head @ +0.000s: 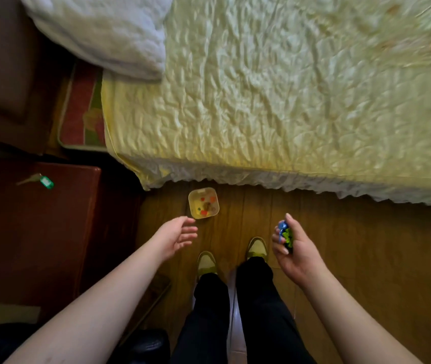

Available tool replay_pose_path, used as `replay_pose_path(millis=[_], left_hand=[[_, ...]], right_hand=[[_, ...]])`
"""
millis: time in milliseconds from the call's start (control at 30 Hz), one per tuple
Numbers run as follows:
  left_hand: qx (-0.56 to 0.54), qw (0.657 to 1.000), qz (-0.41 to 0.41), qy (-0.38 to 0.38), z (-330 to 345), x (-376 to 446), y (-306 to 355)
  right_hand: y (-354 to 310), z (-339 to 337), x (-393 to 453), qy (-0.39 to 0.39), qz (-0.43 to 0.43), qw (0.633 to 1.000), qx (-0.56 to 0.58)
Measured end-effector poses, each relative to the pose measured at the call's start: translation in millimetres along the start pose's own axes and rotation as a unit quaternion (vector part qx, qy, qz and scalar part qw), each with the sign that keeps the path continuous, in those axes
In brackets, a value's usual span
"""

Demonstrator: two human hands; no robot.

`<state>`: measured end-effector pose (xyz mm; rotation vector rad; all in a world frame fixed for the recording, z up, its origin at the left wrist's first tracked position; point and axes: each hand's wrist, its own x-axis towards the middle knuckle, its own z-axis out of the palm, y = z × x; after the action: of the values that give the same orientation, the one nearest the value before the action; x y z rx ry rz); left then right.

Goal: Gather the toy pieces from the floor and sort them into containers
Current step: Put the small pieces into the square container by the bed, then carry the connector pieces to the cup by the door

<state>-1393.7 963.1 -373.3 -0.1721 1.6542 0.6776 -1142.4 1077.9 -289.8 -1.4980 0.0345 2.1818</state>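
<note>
Wood floor by bed: tub w/ pieces, nightstand left.

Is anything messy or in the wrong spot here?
Not much. The small tub sits upright on the wooden floor by the bed, with toy pieces inside and none spilled. The right hand holds blue and green pieces. A key with a green tag lies on the nightstand.

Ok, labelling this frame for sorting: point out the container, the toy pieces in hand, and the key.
container (191, 206): head view, left rim
toy pieces (286, 235): head view, green cluster
key (47, 182): head view, green tag
</note>
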Motion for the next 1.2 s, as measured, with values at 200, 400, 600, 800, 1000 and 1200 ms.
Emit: replay_pose_path(millis=[200, 400, 600, 800, 1000, 1200], left_hand=[[0.073, 0.995, 0.060, 0.010, -9, -101, 11], [0.228, 0.963, 0.138, -0.021, 6, -161, 30], [0.434, 0.864, 0.251, -0.041, 44, -192, 38], [0.540, 0.780, 0.299, -0.109, 118, -224, 42], [0.591, 0.717, 0.334, -0.158, 207, -257, 17], [0.661, 0.632, 0.341, -0.215, 300, -292, -48]], right_hand=[[-11, 1, -86, -0.001, -0.032, 0.999, -0.031], [-14, -14, -145, 0.001, -0.088, 0.996, -0.016], [-13, -55, -181, 0.027, -0.123, 0.990, 0.069], [-18, -104, -217, 0.045, -0.169, 0.975, 0.134], [-28, -178, -257, 0.068, -0.203, 0.955, 0.206], [-29, -277, -305, 0.101, -0.236, 0.924, 0.284]])
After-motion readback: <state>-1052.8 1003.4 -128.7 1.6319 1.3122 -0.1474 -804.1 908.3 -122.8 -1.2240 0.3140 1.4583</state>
